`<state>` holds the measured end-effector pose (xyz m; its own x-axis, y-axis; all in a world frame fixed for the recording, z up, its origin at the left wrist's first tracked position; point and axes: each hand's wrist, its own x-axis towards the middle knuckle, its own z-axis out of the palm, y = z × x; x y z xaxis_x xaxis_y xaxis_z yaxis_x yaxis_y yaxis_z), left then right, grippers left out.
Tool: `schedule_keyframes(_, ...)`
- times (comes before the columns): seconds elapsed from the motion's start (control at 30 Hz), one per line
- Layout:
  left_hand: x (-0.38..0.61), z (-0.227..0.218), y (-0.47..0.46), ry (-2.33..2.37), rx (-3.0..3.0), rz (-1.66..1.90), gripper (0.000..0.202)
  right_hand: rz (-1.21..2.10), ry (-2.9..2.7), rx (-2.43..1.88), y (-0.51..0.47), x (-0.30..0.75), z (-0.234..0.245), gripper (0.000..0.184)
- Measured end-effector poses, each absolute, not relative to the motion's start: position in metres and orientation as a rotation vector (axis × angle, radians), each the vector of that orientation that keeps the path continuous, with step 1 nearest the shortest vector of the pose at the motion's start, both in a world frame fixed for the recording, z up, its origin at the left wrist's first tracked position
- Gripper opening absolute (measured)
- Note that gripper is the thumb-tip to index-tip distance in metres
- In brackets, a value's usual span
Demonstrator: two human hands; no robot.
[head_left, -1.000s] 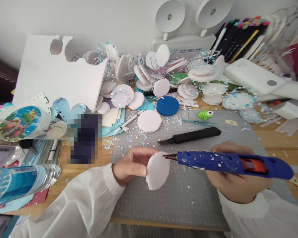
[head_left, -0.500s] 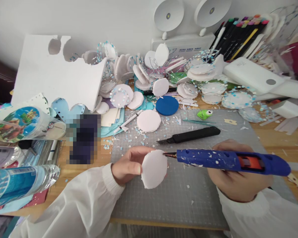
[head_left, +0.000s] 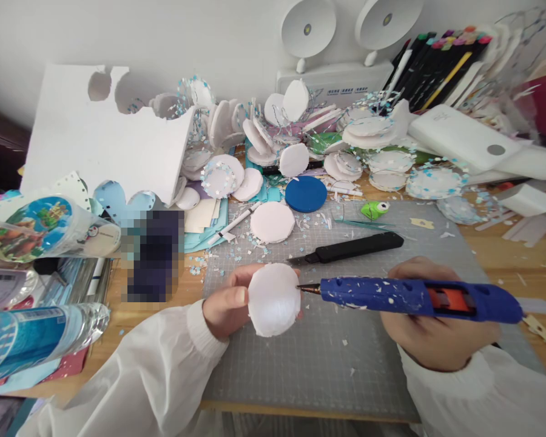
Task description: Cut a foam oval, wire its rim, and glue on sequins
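Observation:
My left hand pinches a white foam disc and holds it upright above the grey cutting mat. My right hand grips a blue hot glue gun speckled with white bits. Its metal nozzle points left and touches the disc's right edge. Both arms are in white sleeves.
A black utility knife, another white disc, a blue disc and a green punch lie beyond my hands. Piles of foam discs, a cut foam board, markers and a water bottle crowd the desk.
The disc has turned in my left hand to face the camera more fully and shifted left. The glue gun moved slightly left and down, its nozzle staying at the disc's edge.

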<state>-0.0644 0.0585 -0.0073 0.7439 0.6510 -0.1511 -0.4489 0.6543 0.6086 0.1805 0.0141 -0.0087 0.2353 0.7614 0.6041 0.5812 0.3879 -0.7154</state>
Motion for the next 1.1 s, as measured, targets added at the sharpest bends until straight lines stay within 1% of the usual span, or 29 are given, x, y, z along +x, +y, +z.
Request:
schedule_keyframes(0.1, -0.064, -0.005, 0.059, 0.382, 0.578, 0.636, 0.061, 0.071, -1.547, -1.243, 0.017, 0.180, -0.003, 0.022)
schedule_keyframes(0.17, -0.063, -0.003, 0.060, 0.392, 0.580, 0.643, 0.061, 0.060, -1.595, -1.241, 0.017, 0.180, 0.001, 0.020)
schedule_keyframes(0.33, -0.063, -0.002, 0.061, 0.409, 0.593, 0.656, 0.063, 0.176, -1.595, -1.331, 0.014, 0.182, 0.004, 0.012)
schedule_keyframes(0.43, -0.064, -0.003, 0.060, 0.413, 0.584, 0.673, 0.063, 0.234, -1.584, -1.340, 0.011, 0.184, 0.002, 0.010)
schedule_keyframes(0.67, -0.062, -0.001, 0.061, 0.452, 0.584, 0.732, 0.056, 0.321, -1.613, -1.335, 0.009, 0.188, -0.002, 0.015)
schedule_keyframes(0.8, -0.062, -0.002, 0.060, 0.459, 0.592, 0.729, 0.058, 0.300, -1.644, -1.307, 0.009, 0.188, -0.003, 0.016)
schedule_keyframes(1.0, -0.064, -0.005, 0.060, 0.430, 0.594, 0.706, 0.059, 0.280, -1.566, -1.203, 0.012, 0.182, 0.001, 0.022)
schedule_keyframes(1.1, -0.064, -0.006, 0.061, 0.437, 0.594, 0.704, 0.059, 0.277, -1.550, -1.233, 0.011, 0.181, -0.002, 0.020)
